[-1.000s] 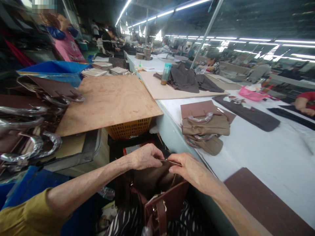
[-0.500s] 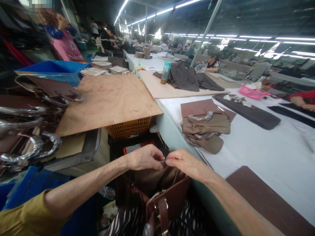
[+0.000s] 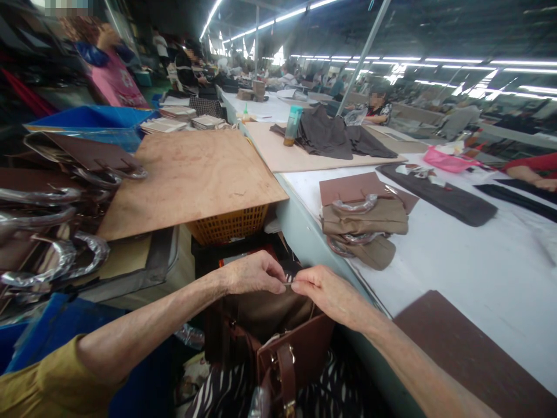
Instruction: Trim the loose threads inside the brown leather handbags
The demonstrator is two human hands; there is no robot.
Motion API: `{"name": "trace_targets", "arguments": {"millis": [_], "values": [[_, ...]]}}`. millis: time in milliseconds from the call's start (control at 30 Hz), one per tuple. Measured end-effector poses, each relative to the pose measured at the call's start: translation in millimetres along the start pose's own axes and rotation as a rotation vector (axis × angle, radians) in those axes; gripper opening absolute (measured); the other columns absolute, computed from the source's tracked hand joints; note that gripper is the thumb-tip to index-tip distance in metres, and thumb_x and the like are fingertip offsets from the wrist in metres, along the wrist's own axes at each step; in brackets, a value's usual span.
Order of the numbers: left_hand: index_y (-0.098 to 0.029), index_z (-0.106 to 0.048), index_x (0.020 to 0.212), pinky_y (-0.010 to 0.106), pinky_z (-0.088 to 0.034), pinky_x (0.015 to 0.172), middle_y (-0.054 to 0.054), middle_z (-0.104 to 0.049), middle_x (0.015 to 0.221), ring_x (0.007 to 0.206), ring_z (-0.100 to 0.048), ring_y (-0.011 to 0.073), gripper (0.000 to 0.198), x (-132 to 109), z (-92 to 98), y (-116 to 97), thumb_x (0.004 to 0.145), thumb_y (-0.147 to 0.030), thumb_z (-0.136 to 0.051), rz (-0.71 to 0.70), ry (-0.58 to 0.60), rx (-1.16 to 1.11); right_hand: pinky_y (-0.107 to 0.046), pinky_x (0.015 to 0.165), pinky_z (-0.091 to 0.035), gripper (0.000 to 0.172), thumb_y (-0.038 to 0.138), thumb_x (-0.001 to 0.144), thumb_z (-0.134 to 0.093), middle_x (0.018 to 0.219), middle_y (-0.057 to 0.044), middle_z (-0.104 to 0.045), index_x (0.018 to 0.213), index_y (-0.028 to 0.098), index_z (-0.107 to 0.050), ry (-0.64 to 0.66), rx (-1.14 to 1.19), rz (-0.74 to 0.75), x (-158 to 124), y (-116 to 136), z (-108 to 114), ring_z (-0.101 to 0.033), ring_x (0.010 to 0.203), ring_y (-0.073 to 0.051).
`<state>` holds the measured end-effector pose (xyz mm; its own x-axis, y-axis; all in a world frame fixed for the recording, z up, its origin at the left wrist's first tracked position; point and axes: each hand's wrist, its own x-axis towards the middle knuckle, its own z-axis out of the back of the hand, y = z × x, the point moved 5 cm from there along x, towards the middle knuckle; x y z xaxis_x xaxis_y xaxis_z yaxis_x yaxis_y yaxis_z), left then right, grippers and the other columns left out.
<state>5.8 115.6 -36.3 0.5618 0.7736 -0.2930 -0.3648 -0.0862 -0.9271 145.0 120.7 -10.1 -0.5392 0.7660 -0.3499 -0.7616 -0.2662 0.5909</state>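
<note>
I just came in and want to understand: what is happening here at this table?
A person at a long white table has a brown handbag low in front of them. The left hand and the right hand both pinch the top edge of its tan lining, close together. On the table lies a stack of tan bag pieces; to the left a plywood board covers an orange basket.

A thin sliver (image 3: 288, 283) pinched between the fingertips of the left hand (image 3: 255, 273) and right hand (image 3: 328, 293) is too small to identify. Below the fingers, the brown bag (image 3: 300, 348) runs off the bottom edge, its interior lost in shadow.
</note>
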Motion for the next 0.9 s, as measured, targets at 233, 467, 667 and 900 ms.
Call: {"name": "trace_targets", "arguments": {"millis": [233, 467, 667, 900], "values": [[-0.013, -0.067, 0.075, 0.021, -0.023, 0.047, -0.005, -0.048, 0.055, 0.052, -0.034, 0.0081, 0.021, 7.4, -4.2, 5.2, 0.064, -0.029, -0.059, 0.004, -0.029, 0.010, -0.021, 0.050, -0.024, 0.023, 0.029, 0.083, -0.043, 0.057, 0.004, -0.045, 0.070, 0.017, -0.057, 0.070, -0.127, 0.064, -1.7, 4.1, -1.3, -0.039, 0.055, -0.009], [-0.013, -0.067, 0.075, 0.020, -0.031, 0.054, -0.003, -0.054, 0.061, 0.060, -0.044, 0.0105, 0.022, 10.0, -0.2, 4.7, 0.063, -0.031, -0.063, 0.011, -0.026, 0.003, -0.024, 0.061, -0.031, 0.018, 0.024, 0.084, -0.043, 0.078, -0.005, -0.063, 0.079, 0.017, -0.059, -0.047, -0.315, 0.043, 2.3, 18.3, -5.1, -0.054, 0.073, -0.016], [-0.013, -0.065, 0.082, 0.019, -0.034, 0.056, -0.002, -0.057, 0.067, 0.062, -0.047, 0.0103, 0.028, -7.3, 16.6, 0.6, 0.064, -0.035, -0.065, 0.083, 0.037, -0.130, -0.022, 0.060, -0.029, 0.016, 0.024, 0.081, -0.046, 0.067, 0.002, -0.057, 0.071, 0.021, -0.059, -0.041, -0.114, 0.018, -0.1, 10.8, -4.7, -0.050, 0.067, -0.013], [-0.014, -0.065, 0.083, 0.018, -0.032, 0.051, -0.002, -0.055, 0.064, 0.057, -0.044, 0.0087, 0.027, -30.7, 27.1, 11.1, 0.073, -0.036, -0.056, 0.128, -0.047, -0.030, -0.022, 0.054, -0.024, 0.026, 0.030, 0.084, -0.042, 0.058, 0.004, -0.046, 0.061, 0.019, -0.050, -0.013, -0.122, 0.043, 2.3, 11.7, -6.2, -0.040, 0.058, -0.010]]}}
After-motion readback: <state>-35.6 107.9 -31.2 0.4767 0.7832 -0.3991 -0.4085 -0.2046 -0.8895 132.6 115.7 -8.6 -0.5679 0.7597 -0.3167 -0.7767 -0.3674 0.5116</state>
